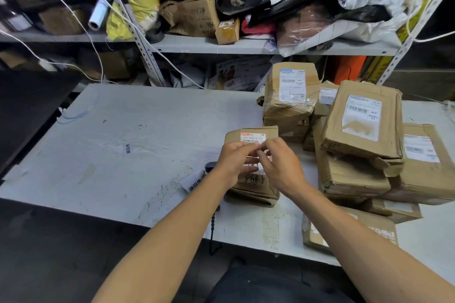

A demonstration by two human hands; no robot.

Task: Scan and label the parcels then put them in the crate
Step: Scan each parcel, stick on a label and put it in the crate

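A brown cardboard parcel (253, 186) lies flat on the grey table (128, 145), with a white and red shipping label near its far edge and handwritten digits lower down. Over it, my left hand (235, 158) and my right hand (279, 162) pinch a small white sticker (256, 149) between their fingertips. A black handheld scanner (210, 166) lies just left of the parcel, mostly hidden by my left wrist. A sheet of printed stickers (193, 181) lies beside it. No crate is in view.
A pile of labelled brown parcels (362, 130) fills the table's right side, one more (344, 231) at the front edge. Metal shelving (221, 44) behind holds boxes and mail bags. White cables hang at the left. A black cord (213, 233) drops off the table's front.
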